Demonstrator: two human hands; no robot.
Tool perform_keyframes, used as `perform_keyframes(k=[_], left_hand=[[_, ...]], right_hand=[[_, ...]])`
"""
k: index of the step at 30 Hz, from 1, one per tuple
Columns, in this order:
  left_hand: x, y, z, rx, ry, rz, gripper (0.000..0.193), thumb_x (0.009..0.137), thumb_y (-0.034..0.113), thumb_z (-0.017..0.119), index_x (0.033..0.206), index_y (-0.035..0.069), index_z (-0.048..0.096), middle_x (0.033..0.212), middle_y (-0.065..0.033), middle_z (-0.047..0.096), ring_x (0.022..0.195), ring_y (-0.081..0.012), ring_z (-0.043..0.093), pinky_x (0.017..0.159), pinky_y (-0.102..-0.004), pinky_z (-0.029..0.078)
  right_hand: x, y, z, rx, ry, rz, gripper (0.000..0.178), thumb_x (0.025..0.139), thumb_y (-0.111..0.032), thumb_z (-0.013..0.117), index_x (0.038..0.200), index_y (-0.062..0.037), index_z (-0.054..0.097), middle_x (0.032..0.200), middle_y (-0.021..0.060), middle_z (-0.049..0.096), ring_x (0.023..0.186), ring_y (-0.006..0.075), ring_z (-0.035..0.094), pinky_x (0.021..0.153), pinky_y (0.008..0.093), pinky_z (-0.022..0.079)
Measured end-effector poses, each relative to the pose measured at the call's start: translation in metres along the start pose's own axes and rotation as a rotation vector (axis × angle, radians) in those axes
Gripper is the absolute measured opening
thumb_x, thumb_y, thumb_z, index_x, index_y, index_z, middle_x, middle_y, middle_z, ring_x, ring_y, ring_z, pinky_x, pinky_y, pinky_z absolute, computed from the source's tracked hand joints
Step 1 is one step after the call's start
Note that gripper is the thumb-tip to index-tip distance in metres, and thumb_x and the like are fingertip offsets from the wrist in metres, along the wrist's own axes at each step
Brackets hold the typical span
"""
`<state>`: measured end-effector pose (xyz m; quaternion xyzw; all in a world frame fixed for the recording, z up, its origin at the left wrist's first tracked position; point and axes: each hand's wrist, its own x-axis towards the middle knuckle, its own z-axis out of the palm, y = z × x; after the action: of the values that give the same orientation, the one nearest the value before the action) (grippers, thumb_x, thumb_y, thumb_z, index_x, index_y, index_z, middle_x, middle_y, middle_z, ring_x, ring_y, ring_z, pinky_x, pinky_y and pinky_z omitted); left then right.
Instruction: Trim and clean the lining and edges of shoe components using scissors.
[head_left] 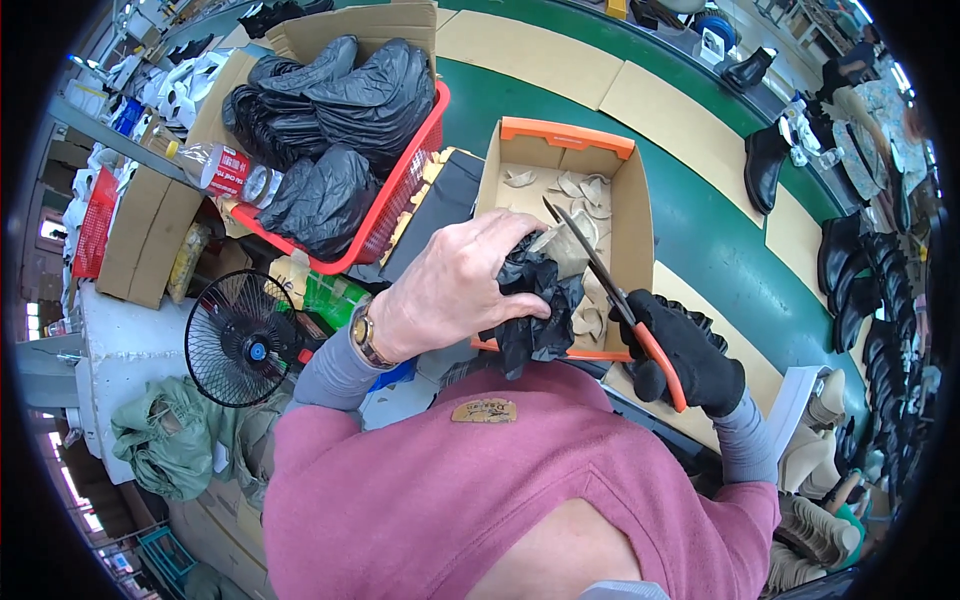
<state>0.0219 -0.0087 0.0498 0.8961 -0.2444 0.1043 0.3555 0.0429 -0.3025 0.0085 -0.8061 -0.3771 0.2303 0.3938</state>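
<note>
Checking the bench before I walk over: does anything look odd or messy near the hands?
Only one oddity: the right hand wears a black glove, the left hand is bare. Beige scraps lie loose in the cardboard box.

The scene is evenly and brightly lit from above, and only soft shadows are cast. Glare is seen on the glossy black bags [330, 110] at eleven o'clock. Straight edges are bent towards the rim, where detail is smeared and darkened.
</note>
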Motion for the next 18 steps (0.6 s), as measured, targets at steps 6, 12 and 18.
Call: perform_keyframes(k=[6, 12, 18], left_hand=[[-0.002, -0.005, 0.000, -0.015, -0.012, 0.008, 0.065, 0.060, 0.029, 0.090, 0.110, 0.000, 0.060, 0.101, -0.0142, 0.066, 0.091, -0.0293, 0.067, 0.078, -0.0341, 0.052], [-0.001, -0.013, 0.000, -0.097, -0.028, 0.013, 0.063, 0.058, 0.028, 0.091, 0.105, -0.004, 0.062, 0.099, -0.0167, 0.068, 0.090, -0.0296, 0.069, 0.079, -0.0340, 0.054], [0.002, -0.016, 0.002, -0.139, -0.021, 0.021, 0.063, 0.057, 0.027, 0.091, 0.104, -0.005, 0.063, 0.098, -0.0178, 0.069, 0.089, -0.0297, 0.069, 0.080, -0.0337, 0.054]], right_hand=[[0.001, -0.002, 0.002, 0.009, 0.055, 0.013, 0.076, 0.080, -0.077, 0.049, 0.084, -0.0018, 0.047, 0.074, 0.0108, 0.047, 0.065, 0.0265, 0.047, 0.059, 0.0371, 0.038], [0.004, -0.013, -0.001, 0.024, -0.016, 0.212, 0.080, 0.071, -0.071, 0.066, 0.096, 0.0024, 0.048, 0.071, 0.0175, 0.046, 0.061, 0.0327, 0.045, 0.060, 0.0411, 0.036], [0.001, -0.011, 0.003, 0.107, 0.062, 0.194, 0.073, 0.076, -0.068, 0.065, 0.089, 0.0019, 0.049, 0.071, 0.0159, 0.044, 0.061, 0.0313, 0.043, 0.059, 0.0411, 0.035]])
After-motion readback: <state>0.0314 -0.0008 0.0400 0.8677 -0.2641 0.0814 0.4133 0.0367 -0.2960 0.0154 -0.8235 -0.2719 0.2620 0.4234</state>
